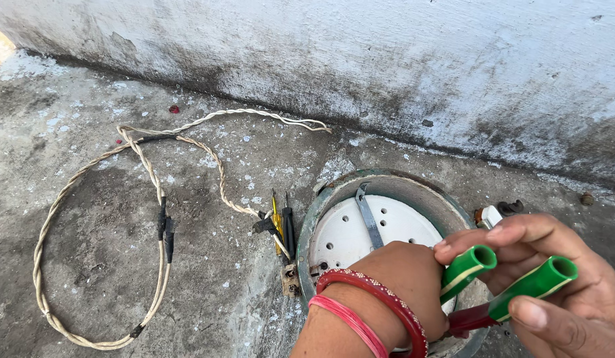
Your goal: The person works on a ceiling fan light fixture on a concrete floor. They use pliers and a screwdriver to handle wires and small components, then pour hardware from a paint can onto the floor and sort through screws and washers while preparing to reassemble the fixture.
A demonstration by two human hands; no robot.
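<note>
My right hand (559, 285) grips the two green-sleeved handles of a pair of pliers (513, 282) at the lower right. My left hand (400, 285), with red bangles at the wrist, rests bent over the round metal appliance shell (321, 205) on the concrete floor. Its fingers are hidden, so what they touch is unclear. Inside the shell lies a white disc with small holes (350, 238), crossed by a thin metal strip (368, 219). The pliers' jaws are hidden behind my left hand.
A long twisted white cord (52, 212) with black taped joints loops across the floor at left. Small screwdrivers (281, 229) lie beside the shell. A stained white wall (387, 59) runs along the back. Small parts (490, 215) lie right of the shell.
</note>
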